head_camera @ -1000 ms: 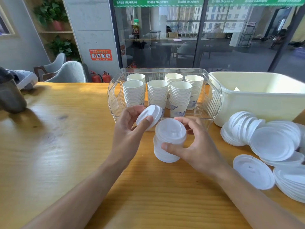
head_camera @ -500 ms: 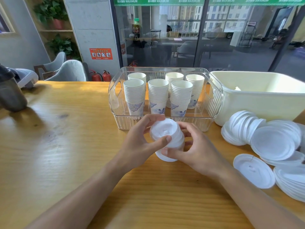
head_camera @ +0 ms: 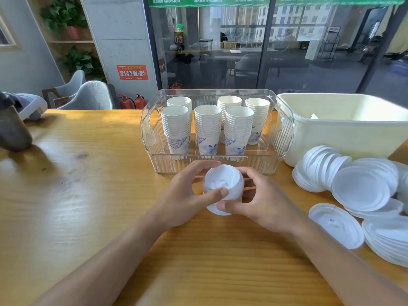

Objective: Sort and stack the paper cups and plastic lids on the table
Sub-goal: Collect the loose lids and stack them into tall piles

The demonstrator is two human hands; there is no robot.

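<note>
Cups look done, stacked in the clear bin (head_camera: pixel 284 138) up top, but both hands, left hand (head_camera: pixel 187 195) and right hand (head_camera: pixel 262 202), have fingers gripping a small lid stack (head_camera: pixel 223 184) mid-frame, with loads of loose lids (head_camera: pixel 359 188) at right left to go.

Both forearms run out of the frame at the bottom edge. The left hand (head_camera: pixel 187 195) and right hand (head_camera: pixel 262 202) cover the sides and lower part of the stack of lids (head_camera: pixel 223 186) between them, so how many lids it holds cannot be told, nor whether its base touches the wooden table (head_camera: pixel 88 195). At the right edge the loose lids (head_camera: pixel 362 188) are cut off, and so is the cream tub (head_camera: pixel 344 133), whose contents are mostly hidden by its wall. In the clear basket (head_camera: pixel 217 160), the rear cup stacks (head_camera: pixel 229 102) are partly hidden behind the front ones. At the left edge a dark blurred object (head_camera: pixel 13 133) is cut off and cannot be identified.
</note>
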